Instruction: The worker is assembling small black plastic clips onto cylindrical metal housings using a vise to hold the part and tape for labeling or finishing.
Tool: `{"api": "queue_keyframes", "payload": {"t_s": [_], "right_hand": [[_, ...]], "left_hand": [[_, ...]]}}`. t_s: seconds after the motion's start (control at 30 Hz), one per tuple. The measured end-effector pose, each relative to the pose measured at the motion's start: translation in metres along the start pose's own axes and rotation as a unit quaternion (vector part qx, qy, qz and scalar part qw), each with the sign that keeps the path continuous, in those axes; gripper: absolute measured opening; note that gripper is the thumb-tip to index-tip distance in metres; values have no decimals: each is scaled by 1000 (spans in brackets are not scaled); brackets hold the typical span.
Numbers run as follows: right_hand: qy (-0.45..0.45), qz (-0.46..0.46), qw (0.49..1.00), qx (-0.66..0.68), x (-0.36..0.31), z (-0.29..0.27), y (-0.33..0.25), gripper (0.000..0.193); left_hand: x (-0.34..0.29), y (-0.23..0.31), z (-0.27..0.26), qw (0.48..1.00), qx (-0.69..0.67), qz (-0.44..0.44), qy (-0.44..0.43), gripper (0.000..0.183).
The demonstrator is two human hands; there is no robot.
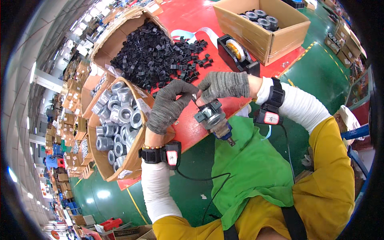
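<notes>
My left hand point(170, 105), in a grey knit glove, is closed in a pinch with a small dark piece point(195, 99) at its fingertips. My right hand point(229, 85), gloved alike, meets it from the other side with fingers curled closed; whatever they grip is hidden. Just below the hands, at the red table's edge, is a metal fixture point(213, 115) with a grey ring-shaped part and black blocks on it. Its blue-and-metal lower end point(224, 132) points toward me. Many black plastic clips point(160, 56) spill from a carton beyond my left hand.
A cardboard box point(138, 154) of grey metal rings stands left of my left hand. Beyond my right hand are a black tape dispenser point(238, 54) and a carton point(276, 44) with more rings. The red table point(188, 132) ends near me. Cables hang from both wrist devices.
</notes>
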State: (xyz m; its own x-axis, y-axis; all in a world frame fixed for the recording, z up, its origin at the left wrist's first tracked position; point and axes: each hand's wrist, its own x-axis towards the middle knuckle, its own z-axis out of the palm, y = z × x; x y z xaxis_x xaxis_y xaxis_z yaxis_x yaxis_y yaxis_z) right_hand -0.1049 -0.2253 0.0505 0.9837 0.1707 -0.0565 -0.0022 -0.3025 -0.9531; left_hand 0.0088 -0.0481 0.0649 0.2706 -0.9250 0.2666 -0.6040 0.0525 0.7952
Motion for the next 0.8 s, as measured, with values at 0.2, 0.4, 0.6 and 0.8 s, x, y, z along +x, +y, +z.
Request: {"api": "queue_keyframes", "payload": {"t_s": [0.2,0.4,0.6,0.8], "right_hand": [[26,64,997,-34,6,5,1,28],[68,-73,989,-109,-12,7,-14,22],[276,-324,857,-292,-61,49,-10,15],[336,-402,780,-341,-70,71,14,27]], "left_hand": [[-1,7,4,991,-26,-50,119,23],[-16,18,1,969,-59,-96,221,25],[-38,26,10,971,-85,-112,195,20],[-46,46,37,988,-41,-110,103,24]]}}
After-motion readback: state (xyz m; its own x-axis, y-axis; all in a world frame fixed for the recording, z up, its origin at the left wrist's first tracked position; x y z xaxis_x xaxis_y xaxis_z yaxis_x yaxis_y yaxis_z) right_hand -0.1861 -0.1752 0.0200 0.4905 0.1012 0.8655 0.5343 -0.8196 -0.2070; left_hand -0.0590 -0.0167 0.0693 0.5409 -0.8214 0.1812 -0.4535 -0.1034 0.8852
